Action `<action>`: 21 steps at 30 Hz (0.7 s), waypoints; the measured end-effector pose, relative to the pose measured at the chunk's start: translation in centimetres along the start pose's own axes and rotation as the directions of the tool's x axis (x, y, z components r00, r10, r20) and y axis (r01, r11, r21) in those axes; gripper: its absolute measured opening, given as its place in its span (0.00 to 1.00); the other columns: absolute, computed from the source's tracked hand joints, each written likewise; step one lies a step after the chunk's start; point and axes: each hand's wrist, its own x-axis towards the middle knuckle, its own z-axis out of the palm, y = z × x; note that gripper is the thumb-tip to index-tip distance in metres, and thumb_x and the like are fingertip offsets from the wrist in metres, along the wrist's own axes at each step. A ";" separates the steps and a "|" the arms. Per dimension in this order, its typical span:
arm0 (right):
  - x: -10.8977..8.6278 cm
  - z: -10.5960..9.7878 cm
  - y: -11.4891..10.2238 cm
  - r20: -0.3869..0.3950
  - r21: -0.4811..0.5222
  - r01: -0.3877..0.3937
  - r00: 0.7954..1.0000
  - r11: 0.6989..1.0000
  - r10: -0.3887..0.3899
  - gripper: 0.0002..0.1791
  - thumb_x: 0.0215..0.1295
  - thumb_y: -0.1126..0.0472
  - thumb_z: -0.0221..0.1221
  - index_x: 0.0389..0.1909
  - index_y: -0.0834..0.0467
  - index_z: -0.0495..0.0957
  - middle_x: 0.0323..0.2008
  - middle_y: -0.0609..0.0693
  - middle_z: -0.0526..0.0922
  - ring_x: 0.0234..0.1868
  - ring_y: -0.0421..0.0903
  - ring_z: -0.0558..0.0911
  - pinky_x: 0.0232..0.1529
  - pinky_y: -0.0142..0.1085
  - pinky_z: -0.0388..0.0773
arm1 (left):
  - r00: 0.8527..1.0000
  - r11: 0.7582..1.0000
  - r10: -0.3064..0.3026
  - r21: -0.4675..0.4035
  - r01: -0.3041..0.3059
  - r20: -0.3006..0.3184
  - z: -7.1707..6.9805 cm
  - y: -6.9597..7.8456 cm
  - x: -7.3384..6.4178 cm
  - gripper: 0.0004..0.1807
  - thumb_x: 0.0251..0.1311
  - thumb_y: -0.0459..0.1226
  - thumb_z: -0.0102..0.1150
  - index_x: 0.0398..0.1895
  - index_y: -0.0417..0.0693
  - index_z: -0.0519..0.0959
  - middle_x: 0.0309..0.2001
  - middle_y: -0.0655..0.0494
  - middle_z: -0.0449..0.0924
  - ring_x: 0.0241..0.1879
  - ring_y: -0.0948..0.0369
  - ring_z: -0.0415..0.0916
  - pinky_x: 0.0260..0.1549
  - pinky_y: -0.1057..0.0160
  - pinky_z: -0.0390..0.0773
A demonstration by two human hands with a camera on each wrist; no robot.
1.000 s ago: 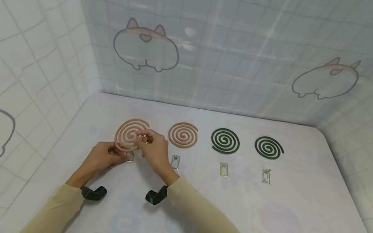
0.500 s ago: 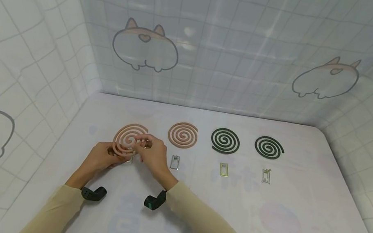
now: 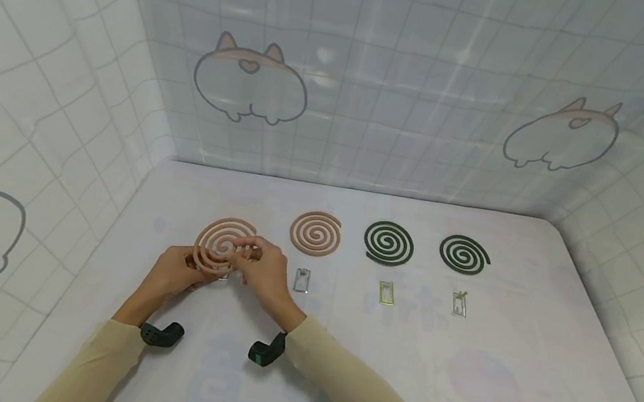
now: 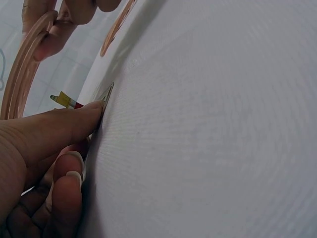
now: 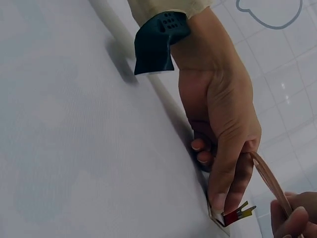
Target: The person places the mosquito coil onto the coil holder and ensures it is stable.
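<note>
An orange-brown mosquito coil is held tilted above the table at the left end of a row. My right hand pinches it near its centre. Below the coil lies a small metal coil stand, its upright prong with yellow and red on it raised off the base. The left hand pinches the edge of that stand and keeps it on the table. From the right wrist view, the prong stands apart from the coil's edge. In the head view the coil and fingers mostly cover the stand.
To the right lie another orange-brown coil and two dark green coils. In front of them sit a silver stand, a yellowish stand and another silver stand. A tiled-pattern wall rises behind the white table.
The right hand has lowered the coil slightly towards me, so it covers more of the stand. The left hand stays where it was.
</note>
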 end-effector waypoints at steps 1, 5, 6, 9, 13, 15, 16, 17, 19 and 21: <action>0.0 0.0 0.1 0.007 -0.006 0.002 1.000 1.000 -0.002 0.12 0.67 0.58 0.69 0.50 0.53 0.86 0.26 0.63 0.84 0.12 0.40 0.71 0.15 0.31 0.63 | 1.000 1.000 0.001 0.000 -0.001 0.000 0.0 0.0 0.0 0.22 0.58 0.42 0.77 0.47 0.36 0.84 0.20 0.56 0.77 0.21 0.59 0.75 0.21 0.63 0.77; 0.1 -0.2 0.5 0.038 -0.030 0.009 0.999 0.999 -0.008 0.13 0.68 0.57 0.69 0.51 0.51 0.86 0.25 0.62 0.85 0.11 0.41 0.71 0.14 0.32 0.62 | 1.000 1.000 0.008 0.012 -0.008 -0.001 -0.1 -0.2 0.1 0.21 0.59 0.42 0.76 0.48 0.36 0.84 0.20 0.55 0.78 0.20 0.58 0.76 0.21 0.62 0.76; 0.1 -0.2 0.6 0.042 -0.041 0.006 0.999 0.999 -0.004 0.12 0.68 0.56 0.69 0.51 0.51 0.86 0.25 0.59 0.86 0.11 0.41 0.71 0.14 0.32 0.63 | 1.000 1.000 0.009 0.016 -0.009 0.000 -0.1 -0.2 0.1 0.21 0.59 0.42 0.76 0.48 0.36 0.84 0.20 0.55 0.79 0.20 0.58 0.76 0.21 0.62 0.76; 0.2 -0.3 0.8 0.050 -0.065 -0.013 0.999 0.998 0.016 0.12 0.67 0.55 0.70 0.50 0.50 0.86 0.23 0.52 0.86 0.11 0.43 0.72 0.15 0.31 0.63 | 1.000 1.000 0.003 0.018 -0.003 -0.001 -0.1 -0.3 0.1 0.20 0.58 0.42 0.76 0.47 0.37 0.84 0.20 0.55 0.79 0.20 0.58 0.75 0.21 0.62 0.76; 0.3 -0.3 1.0 0.052 -0.070 -0.036 0.998 0.997 0.039 0.12 0.67 0.57 0.70 0.50 0.49 0.87 0.23 0.45 0.86 0.12 0.45 0.72 0.15 0.32 0.63 | 1.000 1.000 0.006 0.004 -0.006 -0.001 -0.1 -0.2 0.1 0.21 0.59 0.41 0.76 0.48 0.35 0.84 0.21 0.55 0.80 0.20 0.59 0.76 0.21 0.63 0.78; 0.3 -0.2 1.1 0.051 -0.062 -0.043 0.998 0.997 0.047 0.12 0.66 0.58 0.70 0.50 0.49 0.87 0.23 0.46 0.86 0.11 0.44 0.71 0.15 0.32 0.63 | 1.000 1.000 0.009 0.004 -0.009 -0.005 -0.1 -0.2 0.1 0.22 0.59 0.41 0.76 0.50 0.35 0.84 0.22 0.55 0.80 0.20 0.59 0.76 0.21 0.63 0.78; 0.3 -0.2 1.1 0.048 -0.061 -0.047 0.998 0.997 0.050 0.12 0.66 0.58 0.70 0.49 0.49 0.87 0.23 0.48 0.86 0.11 0.44 0.71 0.14 0.32 0.63 | 1.000 1.000 0.005 0.005 -0.005 -0.010 -0.1 -0.2 0.1 0.22 0.58 0.41 0.76 0.50 0.35 0.84 0.22 0.55 0.81 0.20 0.59 0.77 0.21 0.63 0.78; 0.3 -0.2 1.2 0.047 -0.060 -0.052 0.997 0.997 0.055 0.11 0.66 0.58 0.71 0.49 0.48 0.87 0.23 0.49 0.86 0.11 0.44 0.71 0.14 0.32 0.62 | 1.000 1.000 0.000 0.009 0.000 -0.013 -0.1 -0.2 0.1 0.22 0.59 0.41 0.76 0.50 0.35 0.84 0.21 0.55 0.81 0.20 0.59 0.77 0.21 0.63 0.78; 0.4 -0.1 1.2 0.044 -0.064 -0.061 0.997 0.996 0.064 0.11 0.66 0.58 0.71 0.48 0.48 0.88 0.23 0.51 0.86 0.10 0.44 0.71 0.14 0.32 0.62 | 1.000 1.000 -0.003 0.019 0.004 -0.018 -0.1 -0.1 0.1 0.22 0.59 0.42 0.76 0.49 0.34 0.84 0.21 0.55 0.80 0.19 0.59 0.77 0.20 0.63 0.78; 0.4 -0.1 1.3 0.040 -0.076 -0.065 0.997 0.995 0.068 0.10 0.66 0.57 0.71 0.47 0.47 0.88 0.23 0.53 0.86 0.10 0.44 0.71 0.14 0.31 0.62 | 1.000 1.000 -0.009 0.010 0.009 -0.019 -0.1 0.0 0.1 0.20 0.60 0.40 0.75 0.48 0.34 0.84 0.20 0.55 0.80 0.19 0.59 0.77 0.20 0.63 0.78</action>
